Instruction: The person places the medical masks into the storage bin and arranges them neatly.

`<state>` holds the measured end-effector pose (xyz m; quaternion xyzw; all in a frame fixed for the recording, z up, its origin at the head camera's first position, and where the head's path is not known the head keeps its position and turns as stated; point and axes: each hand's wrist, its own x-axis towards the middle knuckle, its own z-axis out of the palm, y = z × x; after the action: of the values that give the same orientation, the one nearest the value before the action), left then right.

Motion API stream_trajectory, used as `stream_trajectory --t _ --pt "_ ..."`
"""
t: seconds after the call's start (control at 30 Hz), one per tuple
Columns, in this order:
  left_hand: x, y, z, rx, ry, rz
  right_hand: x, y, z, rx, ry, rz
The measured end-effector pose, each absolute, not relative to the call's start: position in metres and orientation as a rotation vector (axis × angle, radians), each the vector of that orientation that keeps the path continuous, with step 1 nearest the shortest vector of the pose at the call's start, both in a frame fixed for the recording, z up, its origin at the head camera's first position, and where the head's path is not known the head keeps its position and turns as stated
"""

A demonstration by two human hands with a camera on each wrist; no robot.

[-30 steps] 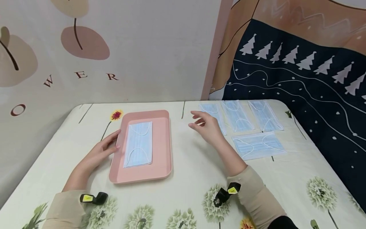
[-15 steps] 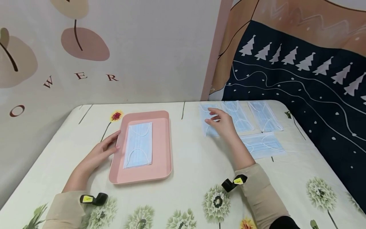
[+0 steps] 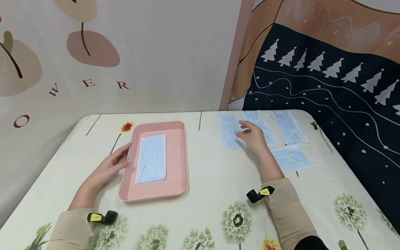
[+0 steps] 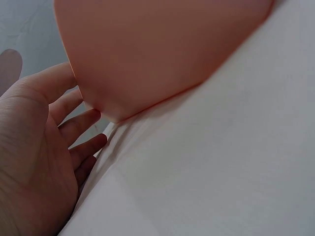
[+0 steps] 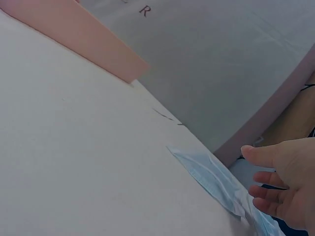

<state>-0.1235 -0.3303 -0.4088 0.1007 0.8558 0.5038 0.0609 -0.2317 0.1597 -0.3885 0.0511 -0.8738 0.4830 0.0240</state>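
Observation:
A pale blue face mask with white ear loops lies lengthwise in the pink tray. My left hand touches the tray's left side; in the left wrist view its fingers are spread along the outer wall. Over on the right, my right hand is above the loose masks, beside the leftmost mask. Its thumb and fingers are apart and loosely bent in the right wrist view, with nothing between them. The hand partly covers the middle mask of the back row.
Another mask lies at the back right, and a sideways mask lies in front of it, partly behind the right forearm. The flowered tablecloth runs back to a printed cloth wall.
My right hand has moved rightward from between the tray and the masks to above them, uncovering the leftmost mask. The left hand and the tray stay in place.

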Motion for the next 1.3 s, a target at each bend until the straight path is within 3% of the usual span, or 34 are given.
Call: stream_trajectory --t 1.3 --pt "-0.123 -0.331 -0.411 0.304 2.602 1.507 -0.243 0.173 -0.412 0.118 -2.819 1.304"
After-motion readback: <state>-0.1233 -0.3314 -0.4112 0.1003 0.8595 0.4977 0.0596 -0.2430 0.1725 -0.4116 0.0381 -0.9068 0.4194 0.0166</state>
